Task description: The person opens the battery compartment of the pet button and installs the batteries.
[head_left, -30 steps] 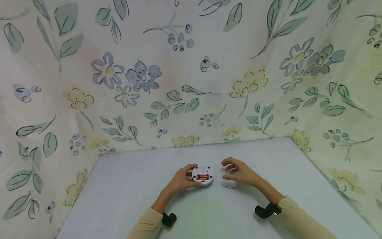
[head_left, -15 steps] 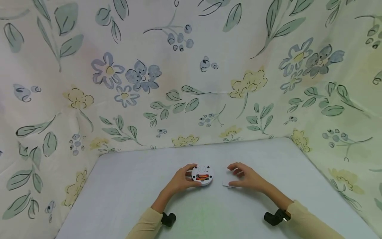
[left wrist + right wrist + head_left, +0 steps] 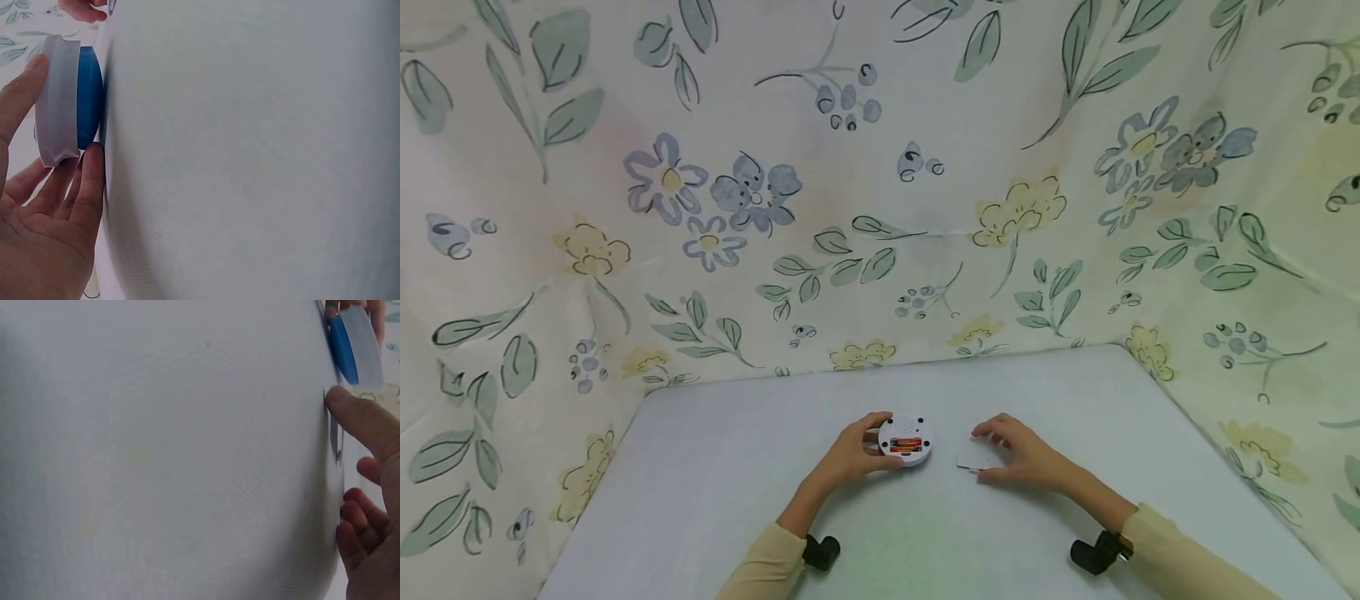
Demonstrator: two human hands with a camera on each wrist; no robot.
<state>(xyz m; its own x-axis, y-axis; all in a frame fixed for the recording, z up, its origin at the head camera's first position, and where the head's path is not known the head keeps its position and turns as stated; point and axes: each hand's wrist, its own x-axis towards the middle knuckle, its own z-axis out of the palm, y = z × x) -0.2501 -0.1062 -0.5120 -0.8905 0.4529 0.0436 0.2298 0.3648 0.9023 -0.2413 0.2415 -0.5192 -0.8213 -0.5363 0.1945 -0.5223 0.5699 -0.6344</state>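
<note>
My left hand (image 3: 848,454) grips a round white device (image 3: 907,427) between thumb and fingers. The device's back faces up, with small speaker holes, several dark dots and an uncovered battery bay holding orange-and-black batteries (image 3: 906,446). In the left wrist view its blue lower part (image 3: 89,97) is turned to the tabletop. To the right, a small thin white cover (image 3: 972,461) with a tab lies on the table. My right hand (image 3: 1026,454) is over it, thumb tip (image 3: 337,395) at the cover's edge and the other fingers loosely bent, apart from it.
A white table (image 3: 760,483) carries everything. Floral cloth (image 3: 842,183) hangs behind it and along both sides. Each wrist wears a black camera, the left one (image 3: 822,552) and the right one (image 3: 1097,552) both close over the tabletop.
My right hand has shifted right and nearer to me, its thumb now at the cover's near edge. The cover looks flatter than before. My left hand and the device have stayed nearly still.
</note>
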